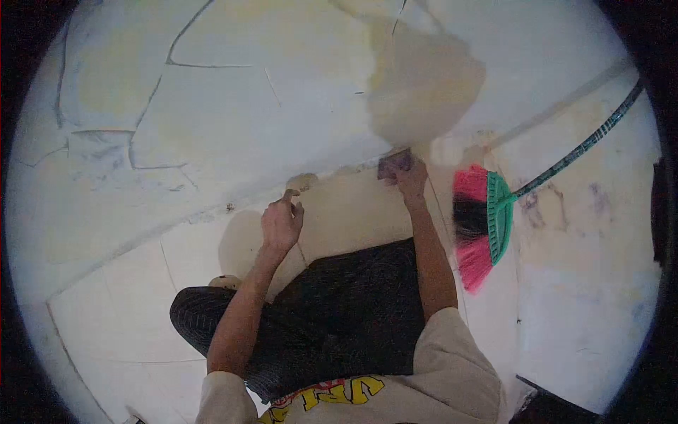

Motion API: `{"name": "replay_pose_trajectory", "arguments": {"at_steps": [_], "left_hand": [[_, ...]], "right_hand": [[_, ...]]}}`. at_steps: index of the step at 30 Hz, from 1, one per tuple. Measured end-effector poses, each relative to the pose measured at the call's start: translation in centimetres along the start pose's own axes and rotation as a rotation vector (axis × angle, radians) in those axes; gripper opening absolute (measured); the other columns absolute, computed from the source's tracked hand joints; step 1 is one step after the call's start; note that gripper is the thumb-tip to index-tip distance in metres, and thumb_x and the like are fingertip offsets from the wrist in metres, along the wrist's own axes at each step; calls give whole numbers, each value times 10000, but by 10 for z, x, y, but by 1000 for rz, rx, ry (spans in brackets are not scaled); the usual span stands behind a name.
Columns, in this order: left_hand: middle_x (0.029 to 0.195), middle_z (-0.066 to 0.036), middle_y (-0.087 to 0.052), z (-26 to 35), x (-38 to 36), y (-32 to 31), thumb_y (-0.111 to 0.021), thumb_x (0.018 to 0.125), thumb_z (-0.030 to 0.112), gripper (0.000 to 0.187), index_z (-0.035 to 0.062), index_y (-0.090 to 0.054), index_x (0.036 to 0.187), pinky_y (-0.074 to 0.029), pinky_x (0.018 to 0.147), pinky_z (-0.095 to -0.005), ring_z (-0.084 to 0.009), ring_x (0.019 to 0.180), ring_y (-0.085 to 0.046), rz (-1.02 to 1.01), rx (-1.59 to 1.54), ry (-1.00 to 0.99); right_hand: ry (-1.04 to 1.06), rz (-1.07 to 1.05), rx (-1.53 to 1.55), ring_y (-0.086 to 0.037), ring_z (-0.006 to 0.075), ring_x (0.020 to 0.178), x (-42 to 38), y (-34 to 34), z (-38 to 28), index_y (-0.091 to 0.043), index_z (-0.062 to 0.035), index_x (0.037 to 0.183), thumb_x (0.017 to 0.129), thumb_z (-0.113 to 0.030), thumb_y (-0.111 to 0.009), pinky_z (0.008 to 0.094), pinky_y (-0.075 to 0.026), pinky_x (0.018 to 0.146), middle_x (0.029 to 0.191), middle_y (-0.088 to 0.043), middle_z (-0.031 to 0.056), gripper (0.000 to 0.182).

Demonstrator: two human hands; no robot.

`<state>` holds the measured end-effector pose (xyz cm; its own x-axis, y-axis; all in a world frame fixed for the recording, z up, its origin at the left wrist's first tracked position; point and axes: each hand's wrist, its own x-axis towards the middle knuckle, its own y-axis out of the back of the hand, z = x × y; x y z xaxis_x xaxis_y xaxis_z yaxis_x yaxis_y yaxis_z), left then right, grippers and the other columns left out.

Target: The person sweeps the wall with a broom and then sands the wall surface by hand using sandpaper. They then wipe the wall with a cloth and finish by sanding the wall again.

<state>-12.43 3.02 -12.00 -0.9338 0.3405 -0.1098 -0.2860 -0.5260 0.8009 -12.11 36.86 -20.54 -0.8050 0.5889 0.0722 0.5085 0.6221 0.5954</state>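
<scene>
My left hand [282, 225] is at the foot of the cracked white wall [268, 120], its index finger stretched toward a tan patch [302, 184] on the seam. The thumb stands apart, the other fingers are partly curled, and no object shows in this hand. Farther right, my right hand [413, 182] grips a dark purplish flat piece [395, 165] against the wall's lower edge. Its exact kind cannot be made out. Pale floor tiles [353, 212] lie below both hands.
A broom [500, 219] with pink and black bristles and a green head is just right of my right arm, its handle slanting up right. My dark-trousered legs [346, 318] are folded close below the hands. Cracks and stains mark the wall.
</scene>
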Motion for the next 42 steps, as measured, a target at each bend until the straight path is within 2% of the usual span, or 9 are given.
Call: {"name": "replay_pose_trajectory", "arguments": {"at_steps": [5, 11, 17, 23, 26, 28, 34, 37, 42], "left_hand": [[751, -149, -673, -4, 1, -6, -571, 874, 166, 290, 67, -568, 1147, -528, 706, -446, -336, 749, -663, -2, 23, 5], [756, -152, -673, 3, 3, 1, -570, 867, 137, 271, 62, -570, 1127, -527, 702, -446, -345, 757, -663, -4, -32, 44], [752, -161, -667, -3, 1, -3, -590, 857, 141, 233, 66, -597, 1077, -525, 681, -449, -342, 744, -664, 30, -71, 15], [755, -162, -668, 4, 1, 0, -602, 851, 136, 245, 52, -598, 1081, -521, 673, -451, -338, 744, -668, 5, -86, 20], [777, -117, -690, 0, -1, -1, -604, 857, 155, 246, 100, -615, 1097, -516, 629, -426, -297, 644, -658, 55, -53, -42], [746, -156, -670, 6, 2, 2, -607, 851, 134, 245, 54, -596, 1082, -521, 674, -445, -331, 742, -671, 4, -17, 33], [784, -140, -688, -3, 1, -5, -595, 874, 162, 226, 97, -605, 1090, -521, 628, -422, -274, 656, -669, 15, -48, -41], [778, -149, -684, -6, 3, -7, -599, 873, 156, 223, 93, -604, 1087, -527, 643, -414, -272, 657, -673, 31, -14, -67], [758, -127, -682, 2, -1, -1, -601, 867, 159, 211, 98, -607, 1068, -518, 639, -424, -290, 659, -667, 14, 4, -49]], "right_hand": [[230, 172, -244, -654, 297, 761, -2, -6, -7, -624, -9, 930, 757, -177, -694, 395, -506, 741, 848, -676, 149, 251], [9, -25, 149, -627, 291, 681, -12, 12, -53, -616, 8, 899, 796, -177, -653, 371, -496, 718, 755, -663, 131, 215], [221, 275, -262, -650, 312, 717, -3, 9, -29, -622, 9, 895, 810, -141, -643, 395, -483, 728, 756, -655, 169, 173], [205, -39, -189, -642, 330, 718, -11, 35, -61, -608, -5, 916, 826, -148, -630, 405, -477, 780, 821, -666, 155, 170], [-112, 53, 65, -635, 282, 665, -5, 31, -48, -609, -13, 952, 870, -157, -591, 384, -492, 735, 772, -659, 124, 166], [659, 230, -485, -623, 217, 635, 1, 16, -11, -602, -7, 944, 906, -183, -569, 353, -500, 648, 717, -633, 102, 183], [2, -130, 514, -656, 268, 769, 11, 34, -13, -599, 2, 1074, 854, -212, -640, 399, -507, 736, 883, -672, 145, 310], [310, -69, -221, -662, 298, 832, -8, 44, -44, -584, -5, 1139, 814, -187, -674, 416, -500, 783, 939, -673, 170, 383], [113, -1, -124, -643, 312, 916, 13, 38, -8, -530, -26, 1234, 754, -191, -734, 406, -485, 862, 996, -656, 164, 546]]}}
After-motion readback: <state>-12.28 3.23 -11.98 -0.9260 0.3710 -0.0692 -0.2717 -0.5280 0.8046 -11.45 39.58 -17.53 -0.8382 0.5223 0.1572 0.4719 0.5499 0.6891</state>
